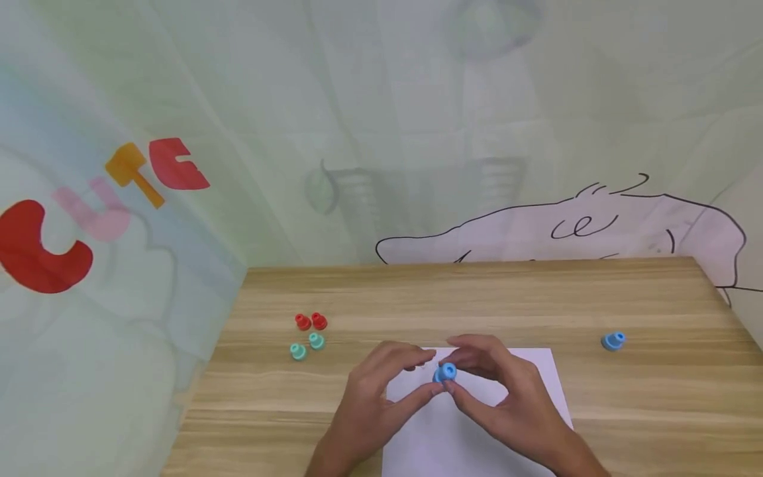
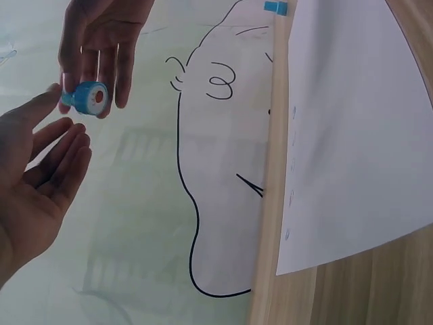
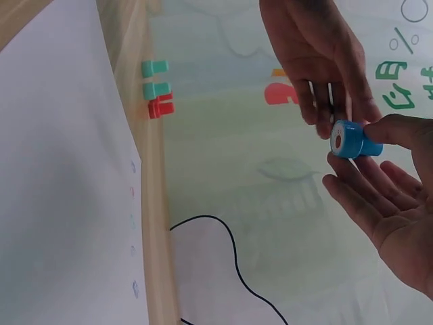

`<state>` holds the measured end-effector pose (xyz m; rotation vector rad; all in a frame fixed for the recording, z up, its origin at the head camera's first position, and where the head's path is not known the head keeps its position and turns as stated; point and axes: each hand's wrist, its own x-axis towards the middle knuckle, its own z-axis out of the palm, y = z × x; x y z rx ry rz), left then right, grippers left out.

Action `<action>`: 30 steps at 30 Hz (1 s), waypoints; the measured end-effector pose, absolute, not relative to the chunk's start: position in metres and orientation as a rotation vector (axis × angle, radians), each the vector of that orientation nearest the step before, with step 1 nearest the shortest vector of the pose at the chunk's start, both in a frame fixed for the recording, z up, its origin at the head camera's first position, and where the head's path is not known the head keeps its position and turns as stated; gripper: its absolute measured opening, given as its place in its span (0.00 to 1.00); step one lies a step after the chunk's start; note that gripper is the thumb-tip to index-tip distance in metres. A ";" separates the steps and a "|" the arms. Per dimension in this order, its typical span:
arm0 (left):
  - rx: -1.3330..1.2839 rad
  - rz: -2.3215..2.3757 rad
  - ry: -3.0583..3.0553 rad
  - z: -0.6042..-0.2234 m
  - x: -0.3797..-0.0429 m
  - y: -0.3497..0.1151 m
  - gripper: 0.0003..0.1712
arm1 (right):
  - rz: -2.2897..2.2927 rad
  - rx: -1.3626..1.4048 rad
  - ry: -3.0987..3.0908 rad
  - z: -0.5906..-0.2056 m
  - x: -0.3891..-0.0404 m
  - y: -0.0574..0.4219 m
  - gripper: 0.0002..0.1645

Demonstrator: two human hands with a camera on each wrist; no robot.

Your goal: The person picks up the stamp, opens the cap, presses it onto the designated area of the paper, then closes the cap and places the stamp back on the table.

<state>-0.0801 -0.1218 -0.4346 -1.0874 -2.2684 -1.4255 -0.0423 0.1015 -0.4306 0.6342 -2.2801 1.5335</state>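
A small blue toy stamp is held over the white paper, between both hands. My right hand pinches it between thumb and fingers. The left hand has its thumb tip right at the stamp, while its other fingers stay apart from it, loosely bent. In the left wrist view the stamp's round white face with a reddish print shows. Along the paper's far edge, the right wrist view shows a row of several small coloured marks.
Two red stamps and two mint-green stamps stand at the left of the wooden table. Another blue stamp is at the right. A printed curtain hangs behind the table's back edge.
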 end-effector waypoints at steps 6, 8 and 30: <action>-1.155 -1.470 -2.171 -0.435 -0.080 -0.119 0.20 | 1.514 0.656 -2.289 -0.433 -0.043 0.100 0.43; -1.142 -1.469 -2.190 -0.434 -0.080 -0.119 0.18 | 1.493 0.669 -2.278 -0.433 -0.043 0.099 0.43; -0.770 -1.322 -2.297 -0.432 -0.091 -0.185 0.16 | 1.427 0.613 -2.233 -0.429 -0.050 0.109 0.37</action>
